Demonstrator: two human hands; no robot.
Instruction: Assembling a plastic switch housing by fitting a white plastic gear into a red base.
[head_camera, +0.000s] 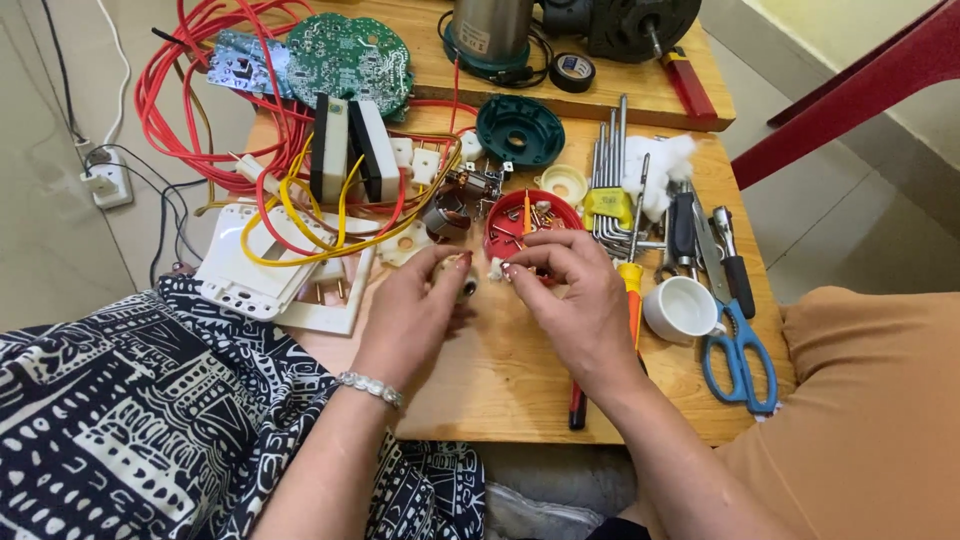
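Left hand (415, 305): fingers closed around a small cream part (456, 272).
Right hand (570, 290): fingers pinch a white cotton tuft (495, 268).
Behind: red dish (530, 222) of screws on the tabletop (500, 380).

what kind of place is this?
Likely a home repair bench for small appliances: circuit boards and red wires on a wooden table, plus hex keys and blue scissors.
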